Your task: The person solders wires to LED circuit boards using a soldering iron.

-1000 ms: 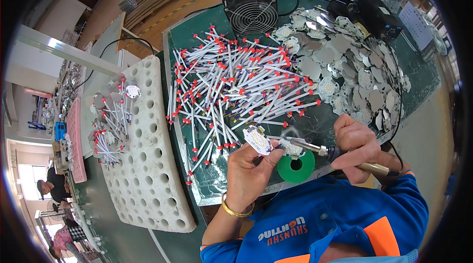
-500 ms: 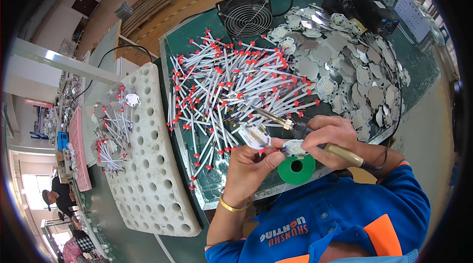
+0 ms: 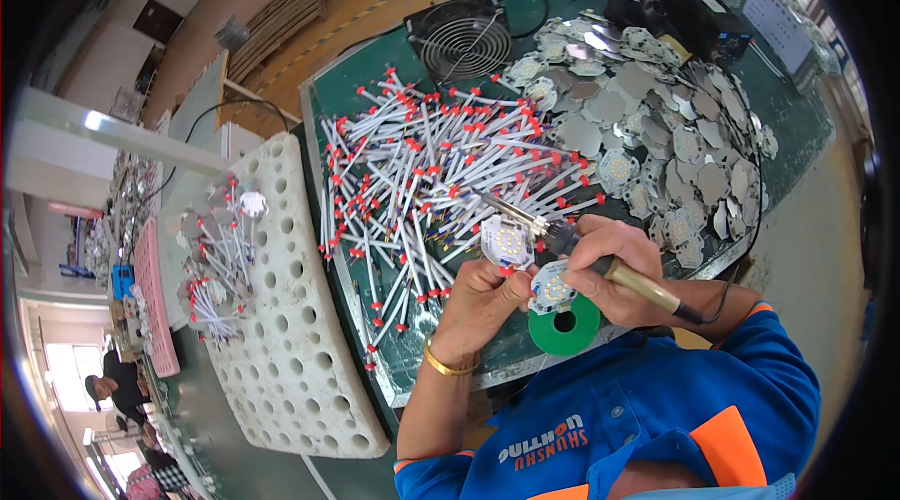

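Note:
My left hand (image 3: 478, 305) pinches a white LED board (image 3: 507, 239) with yellow chips, a red bit at its lower edge. A second LED board (image 3: 549, 286) sits between my two hands, by my left fingertips and under my right fingers; which one carries it I cannot tell. My right hand (image 3: 619, 261) is closed round a soldering iron (image 3: 647, 288). The iron's metal tip points up and left, passing just above the first board, over a pile of white wires (image 3: 441, 158) with red ends. Below the hands lies a green solder spool (image 3: 583, 336).
Many silvery LED boards (image 3: 689, 139) are heaped at the right. A fan (image 3: 464, 45) and a black box (image 3: 703, 22) stand at the back. To the left is a white foam block (image 3: 300, 341) full of holes, with wired boards (image 3: 220, 256) on it. The iron's cord (image 3: 755, 209) runs down the right side.
The first LED board has turned, its chip face now more toward me. The second board has tilted and shifted slightly down and left. The soldering iron has moved a little up and left.

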Available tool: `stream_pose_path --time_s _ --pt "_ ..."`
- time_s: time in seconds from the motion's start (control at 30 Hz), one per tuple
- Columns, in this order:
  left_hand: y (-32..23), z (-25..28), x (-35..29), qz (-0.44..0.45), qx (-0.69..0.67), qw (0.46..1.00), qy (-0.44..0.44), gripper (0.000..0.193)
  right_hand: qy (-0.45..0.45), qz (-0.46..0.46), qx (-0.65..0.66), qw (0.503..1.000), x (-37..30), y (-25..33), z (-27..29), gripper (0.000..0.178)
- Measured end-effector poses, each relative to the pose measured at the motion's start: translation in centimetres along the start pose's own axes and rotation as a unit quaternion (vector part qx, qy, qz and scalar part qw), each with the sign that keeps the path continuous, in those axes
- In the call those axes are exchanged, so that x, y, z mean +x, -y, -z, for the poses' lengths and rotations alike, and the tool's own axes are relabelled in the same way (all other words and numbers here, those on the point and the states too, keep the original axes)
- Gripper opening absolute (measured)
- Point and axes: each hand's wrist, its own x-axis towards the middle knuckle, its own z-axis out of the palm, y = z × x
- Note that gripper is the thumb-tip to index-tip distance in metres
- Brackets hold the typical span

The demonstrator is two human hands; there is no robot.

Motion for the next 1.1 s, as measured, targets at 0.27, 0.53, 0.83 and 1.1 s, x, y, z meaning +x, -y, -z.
stream_pose_path --time_s 0.27,0.53,0.83,1.1 --pt "0.0 -0.3 0.1 -0.033 -0.171 0.983 -0.060 0.036 -0.012 0.044 -0.260 0.964 0.6 -2.0 2.4 0.028" --pt "-2.0 -0.2 0.2 -0.008 0.014 0.993 -0.120 0.014 0.080 -0.040 -0.586 0.806 1.0 -3.0 7.4 0.027" --pt "-1.7 1.0 0.6 0.026 -0.262 0.965 0.002 0.016 0.074 -0.084 -0.542 0.833 1.1 -3.3 7.4 0.029" --pt "-2.6 -3.5 6.3 0.095 0.233 0.967 -0.025 0.027 -0.059 -0.007 -0.432 0.900 0.5 -5.1 8.2 0.026"
